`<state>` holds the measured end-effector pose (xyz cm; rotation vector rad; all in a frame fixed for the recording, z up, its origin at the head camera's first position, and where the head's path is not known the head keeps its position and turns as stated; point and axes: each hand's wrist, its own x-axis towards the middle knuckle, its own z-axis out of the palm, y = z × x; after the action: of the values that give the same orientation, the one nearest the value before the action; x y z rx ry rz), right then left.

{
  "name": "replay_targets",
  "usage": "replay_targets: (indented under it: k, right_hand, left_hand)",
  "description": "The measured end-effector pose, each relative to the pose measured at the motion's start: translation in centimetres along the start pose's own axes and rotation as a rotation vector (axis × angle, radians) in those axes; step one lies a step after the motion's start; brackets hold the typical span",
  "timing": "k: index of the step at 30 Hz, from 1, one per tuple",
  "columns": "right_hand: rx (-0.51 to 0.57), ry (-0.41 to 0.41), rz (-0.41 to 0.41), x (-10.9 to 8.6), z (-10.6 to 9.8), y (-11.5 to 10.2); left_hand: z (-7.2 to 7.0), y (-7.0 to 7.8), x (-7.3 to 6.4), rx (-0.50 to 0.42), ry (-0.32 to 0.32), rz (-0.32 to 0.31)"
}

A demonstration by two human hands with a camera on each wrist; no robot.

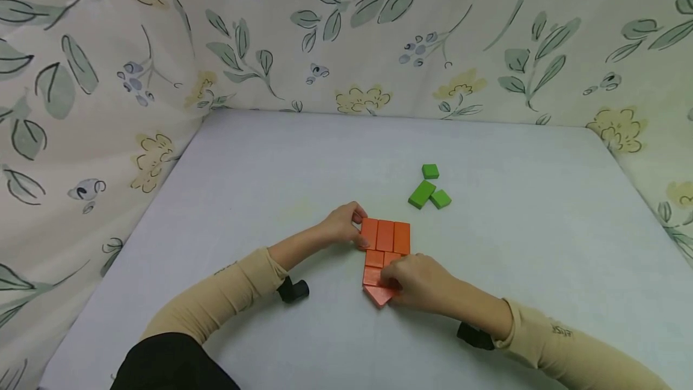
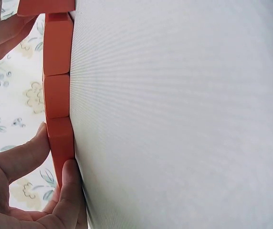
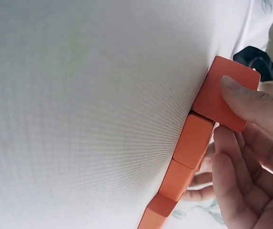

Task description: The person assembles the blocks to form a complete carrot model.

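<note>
Several orange blocks lie flat and close together in the head view. Three upright rectangles form the top row, with the leftmost rectangular block [image 1: 369, 230] beside my left hand [image 1: 342, 225]. That hand pinches the block at its corners, thumb and fingers [image 2: 68, 183] touching its sides. Below come smaller orange blocks [image 1: 373, 257], partly covered by my right hand [image 1: 425, 283]. At the near end a triangular block [image 1: 377, 295] points toward me. My right thumb [image 3: 251, 102] presses on its side face, and the other fingers curl round behind it.
Three green blocks, one a longer rectangular block [image 1: 421, 194] with two smaller ones, lie beyond and right of the orange group. The white table [image 1: 243, 167] meets a flower-printed cloth [image 1: 335, 65] at its back and sides. A black wrist camera [image 1: 293, 290] hangs below the left forearm.
</note>
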<state>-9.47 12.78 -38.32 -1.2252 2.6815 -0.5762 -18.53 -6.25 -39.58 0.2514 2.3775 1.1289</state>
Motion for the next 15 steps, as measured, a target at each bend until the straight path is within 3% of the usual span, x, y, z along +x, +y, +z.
replay_targets:
  k: [15]
  right_hand:
    - [0.054,-0.008,0.027,-0.10,0.02,0.17]
  left_hand:
    - [0.06,0.07,-0.03,-0.028,0.000,-0.016]
